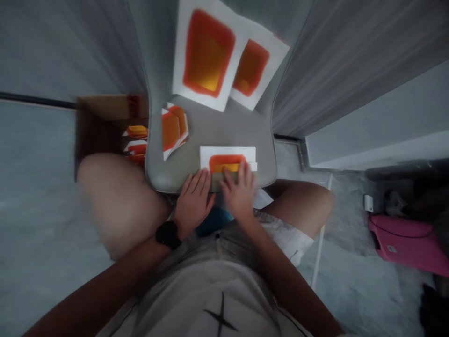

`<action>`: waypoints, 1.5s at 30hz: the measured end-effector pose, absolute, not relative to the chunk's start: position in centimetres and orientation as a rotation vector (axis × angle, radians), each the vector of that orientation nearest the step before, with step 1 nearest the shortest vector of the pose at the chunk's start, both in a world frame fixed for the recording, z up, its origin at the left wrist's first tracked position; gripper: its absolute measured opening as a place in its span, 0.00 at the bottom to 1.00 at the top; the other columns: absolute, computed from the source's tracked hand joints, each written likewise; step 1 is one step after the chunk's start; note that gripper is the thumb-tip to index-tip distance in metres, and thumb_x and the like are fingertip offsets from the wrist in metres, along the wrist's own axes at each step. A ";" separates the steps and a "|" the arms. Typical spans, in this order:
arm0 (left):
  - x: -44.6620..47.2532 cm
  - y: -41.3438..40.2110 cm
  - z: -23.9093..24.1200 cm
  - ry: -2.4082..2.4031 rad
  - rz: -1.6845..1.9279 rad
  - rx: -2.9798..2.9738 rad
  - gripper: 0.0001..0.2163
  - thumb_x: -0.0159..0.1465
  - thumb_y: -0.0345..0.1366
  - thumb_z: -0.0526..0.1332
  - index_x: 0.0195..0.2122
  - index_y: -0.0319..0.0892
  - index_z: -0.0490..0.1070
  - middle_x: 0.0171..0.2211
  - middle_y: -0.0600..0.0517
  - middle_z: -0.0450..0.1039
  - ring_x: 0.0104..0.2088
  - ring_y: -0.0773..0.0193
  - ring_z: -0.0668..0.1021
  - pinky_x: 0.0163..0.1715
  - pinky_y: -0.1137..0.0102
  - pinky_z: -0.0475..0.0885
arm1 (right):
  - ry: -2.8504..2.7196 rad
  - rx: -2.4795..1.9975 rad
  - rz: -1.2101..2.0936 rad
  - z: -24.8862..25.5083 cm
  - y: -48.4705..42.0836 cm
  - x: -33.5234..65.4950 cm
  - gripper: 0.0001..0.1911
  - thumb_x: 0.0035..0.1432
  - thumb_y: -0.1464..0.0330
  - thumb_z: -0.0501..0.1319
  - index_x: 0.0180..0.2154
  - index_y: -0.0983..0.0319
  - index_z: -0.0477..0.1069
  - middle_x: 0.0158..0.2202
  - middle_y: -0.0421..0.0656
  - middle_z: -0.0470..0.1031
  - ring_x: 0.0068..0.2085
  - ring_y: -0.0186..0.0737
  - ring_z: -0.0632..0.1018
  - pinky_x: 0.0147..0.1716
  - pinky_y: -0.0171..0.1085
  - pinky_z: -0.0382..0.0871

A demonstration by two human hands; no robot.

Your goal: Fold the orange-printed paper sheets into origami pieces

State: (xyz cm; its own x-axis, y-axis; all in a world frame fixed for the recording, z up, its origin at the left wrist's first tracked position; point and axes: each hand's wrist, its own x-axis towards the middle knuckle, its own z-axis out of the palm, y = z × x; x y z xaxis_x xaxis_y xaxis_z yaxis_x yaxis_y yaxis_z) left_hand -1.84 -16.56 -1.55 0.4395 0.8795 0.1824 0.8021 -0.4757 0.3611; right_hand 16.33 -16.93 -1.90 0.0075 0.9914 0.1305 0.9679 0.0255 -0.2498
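A white sheet printed with an orange and yellow patch (228, 158) lies folded at the near edge of a grey chair seat (210, 133). My left hand (192, 201), with a black watch on the wrist, lies flat with its fingers stretched out on the sheet's near left edge. My right hand (240, 192) presses flat on its near right part, fingers extended. A folded piece of the same paper (173, 128) sits to the left on the seat. Two flat sheets (224, 56) rest against the chair back.
A brown cardboard box (101, 126) holding several folded orange and white pieces stands on the floor to the left of the chair. My bare knees flank the seat. A pink object (407, 243) lies on the floor at right, near a grey curtain (351, 51).
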 end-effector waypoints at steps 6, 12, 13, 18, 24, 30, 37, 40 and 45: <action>-1.7 -16.6 -1.5 1.460 0.567 2.427 0.32 0.74 0.38 0.53 0.77 0.34 0.49 0.75 0.38 0.55 0.75 0.48 0.60 0.76 0.50 0.51 | -1.772 -2.222 0.008 -3.3 -18.1 21.9 0.27 0.77 0.57 0.49 0.73 0.51 0.61 0.78 0.51 0.48 0.78 0.66 0.47 0.69 0.74 0.48; -2.3 -16.3 -2.2 1.419 0.590 2.510 0.31 0.75 0.38 0.53 0.77 0.33 0.50 0.74 0.38 0.58 0.75 0.47 0.61 0.75 0.48 0.53 | -1.751 -2.145 0.025 -4.3 -18.0 21.3 0.28 0.76 0.58 0.49 0.72 0.54 0.62 0.77 0.53 0.50 0.77 0.65 0.49 0.69 0.74 0.48; -2.4 -16.3 -2.3 1.405 0.604 2.522 0.31 0.75 0.38 0.54 0.77 0.35 0.50 0.74 0.38 0.58 0.74 0.47 0.61 0.74 0.48 0.54 | -1.750 -2.110 0.030 -4.4 -17.8 21.5 0.27 0.76 0.58 0.49 0.72 0.55 0.63 0.77 0.54 0.52 0.77 0.65 0.50 0.69 0.74 0.48; -3.0 -15.5 -2.3 1.437 0.763 2.468 0.26 0.74 0.36 0.56 0.73 0.42 0.60 0.68 0.41 0.69 0.68 0.48 0.71 0.69 0.49 0.64 | -1.749 -1.825 0.087 -4.1 -16.1 22.9 0.27 0.75 0.57 0.52 0.69 0.59 0.65 0.72 0.57 0.61 0.73 0.59 0.61 0.69 0.66 0.58; -2.8 -11.5 -0.5 1.393 0.834 2.439 0.24 0.73 0.40 0.61 0.69 0.45 0.64 0.65 0.41 0.70 0.66 0.49 0.72 0.67 0.51 0.69 | -1.869 -1.519 0.276 -2.8 -12.0 24.7 0.24 0.69 0.57 0.63 0.62 0.58 0.73 0.61 0.54 0.74 0.65 0.55 0.71 0.67 0.58 0.67; -2.4 -8.7 0.1 1.286 0.800 2.502 0.13 0.71 0.39 0.64 0.56 0.47 0.75 0.63 0.43 0.72 0.68 0.49 0.69 0.68 0.48 0.68 | -1.770 -1.463 0.388 -2.3 -12.2 24.3 0.06 0.66 0.65 0.67 0.43 0.58 0.80 0.48 0.48 0.80 0.55 0.50 0.77 0.59 0.51 0.72; -1.7 -10.2 0.4 1.314 0.833 2.461 0.08 0.71 0.32 0.61 0.46 0.48 0.79 0.58 0.48 0.76 0.65 0.53 0.72 0.66 0.51 0.70 | -1.798 -1.508 0.461 0.6 -14.0 23.0 0.16 0.74 0.59 0.57 0.44 0.57 0.82 0.47 0.45 0.83 0.53 0.47 0.78 0.61 0.49 0.68; -1.3 -9.8 0.1 1.317 0.893 2.437 0.09 0.71 0.32 0.60 0.45 0.48 0.80 0.58 0.47 0.76 0.65 0.53 0.72 0.66 0.51 0.70 | -1.789 -1.660 0.318 1.4 -12.1 23.5 0.18 0.73 0.60 0.58 0.56 0.60 0.79 0.58 0.50 0.78 0.60 0.51 0.74 0.64 0.51 0.66; 0.4 -7.9 -0.7 1.480 1.038 2.277 0.07 0.70 0.33 0.62 0.42 0.46 0.81 0.60 0.45 0.71 0.61 0.51 0.74 0.61 0.52 0.73 | -1.894 -1.834 0.235 1.9 -10.7 22.9 0.15 0.70 0.68 0.59 0.53 0.63 0.80 0.54 0.53 0.81 0.56 0.54 0.75 0.60 0.51 0.67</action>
State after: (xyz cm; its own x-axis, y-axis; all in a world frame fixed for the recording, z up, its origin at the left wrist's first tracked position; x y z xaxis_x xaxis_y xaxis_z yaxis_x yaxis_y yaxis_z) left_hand 0.42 -7.87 -0.66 0.2375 0.8692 0.4336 0.7036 -0.4617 0.5401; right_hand 22.90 -10.66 1.89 0.0222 0.9743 0.2240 0.8899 0.0828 -0.4486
